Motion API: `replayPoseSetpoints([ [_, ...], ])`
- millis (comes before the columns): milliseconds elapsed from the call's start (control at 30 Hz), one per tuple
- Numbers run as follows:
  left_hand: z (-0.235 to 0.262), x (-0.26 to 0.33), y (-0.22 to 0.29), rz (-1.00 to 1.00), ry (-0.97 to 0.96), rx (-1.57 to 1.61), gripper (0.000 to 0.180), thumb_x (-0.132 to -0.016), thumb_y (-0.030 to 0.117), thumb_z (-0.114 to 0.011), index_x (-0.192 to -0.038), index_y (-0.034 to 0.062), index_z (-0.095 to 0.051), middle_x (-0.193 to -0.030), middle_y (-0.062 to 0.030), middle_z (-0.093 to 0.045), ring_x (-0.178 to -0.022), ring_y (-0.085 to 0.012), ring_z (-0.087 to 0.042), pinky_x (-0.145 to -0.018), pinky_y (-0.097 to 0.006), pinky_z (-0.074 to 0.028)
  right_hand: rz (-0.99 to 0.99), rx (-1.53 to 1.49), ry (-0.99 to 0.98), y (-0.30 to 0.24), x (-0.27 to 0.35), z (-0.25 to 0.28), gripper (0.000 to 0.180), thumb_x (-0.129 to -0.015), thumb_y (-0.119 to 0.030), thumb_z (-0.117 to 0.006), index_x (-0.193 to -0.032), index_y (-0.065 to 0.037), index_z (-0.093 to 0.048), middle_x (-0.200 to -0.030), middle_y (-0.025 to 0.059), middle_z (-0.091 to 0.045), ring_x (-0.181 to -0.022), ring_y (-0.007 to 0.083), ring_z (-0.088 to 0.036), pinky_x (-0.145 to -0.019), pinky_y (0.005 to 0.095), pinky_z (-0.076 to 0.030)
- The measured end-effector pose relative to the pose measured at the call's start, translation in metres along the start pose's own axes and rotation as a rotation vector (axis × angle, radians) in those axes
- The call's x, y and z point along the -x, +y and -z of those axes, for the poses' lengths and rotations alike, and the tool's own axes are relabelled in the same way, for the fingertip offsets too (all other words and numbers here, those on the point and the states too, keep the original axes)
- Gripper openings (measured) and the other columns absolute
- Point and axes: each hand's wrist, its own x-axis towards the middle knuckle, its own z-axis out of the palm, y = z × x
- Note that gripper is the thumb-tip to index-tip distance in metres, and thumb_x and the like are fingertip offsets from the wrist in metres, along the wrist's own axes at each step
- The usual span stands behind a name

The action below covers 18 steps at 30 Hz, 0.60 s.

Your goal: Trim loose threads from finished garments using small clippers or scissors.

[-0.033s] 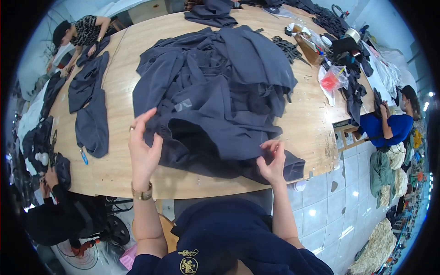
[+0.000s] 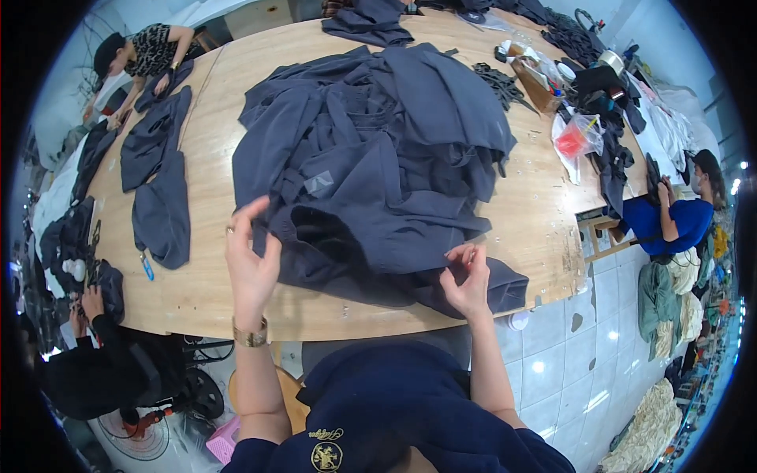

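Observation:
A heap of dark grey-blue garments (image 2: 323, 134) lies across the table in front of me, its cloth folded and overlapping. An opening with a gathered, elastic-looking edge (image 2: 378, 256) faces me at its near side, the inside dark. Beside the left end of that opening is my left hand (image 2: 254, 256), thumb and fingers apart, nothing between them. My right hand (image 2: 467, 280) is by the opening's right end. Its fingers are curled and stand off from the thumb, with no cloth visibly pinched. A small lighter grey patch (image 2: 318, 184) shows on the cloth.
The wooden table (image 2: 213, 197) curves around me. Dark cloth pieces (image 2: 160, 209) and a blue-handled small tool (image 2: 147, 266) lie left. A bag with red drink (image 2: 578, 138) and a brown box (image 2: 538, 85) stand right. Co-workers handle cloth at the left and right (image 2: 674, 217).
The whole view has shifted slightly. The garment's near opening has sagged and looks narrower. Both hands keep about the same place and shape.

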Motion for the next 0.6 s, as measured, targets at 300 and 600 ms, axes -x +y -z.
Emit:
replayPoseSetpoints([
  [300,-0.054,0.082,-0.053,0.791,-0.412,0.693,0.033,-0.092,0.03,-0.051,-0.1,0.0001,-0.061,-0.089,-0.0063,-0.064,-0.08,-0.0101,-0.06,-0.063,-0.021,-0.046,0.035,0.12,-0.079,-0.009,0.008,-0.018,0.026,-0.063,0.001,-0.058,-0.082,-0.002,-0.04,-0.071,0.0097,-0.049,-0.058,0.0215,-0.046,-0.056,0.0294,-0.042],
  [600,-0.08,0.069,0.006,0.649,-0.279,1.134,0.016,-0.089,0.017,-0.058,-0.096,0.0026,-0.059,-0.083,0.0005,-0.061,-0.068,-0.0041,-0.054,-0.055,-0.018,-0.042,0.011,0.027,-0.037,-0.039,0.007,-0.017,0.029,-0.065,0.002,-0.06,-0.084,-0.003,-0.038,-0.088,0.0105,-0.048,-0.086,0.0227,-0.049,-0.074,0.0286,-0.039],
])
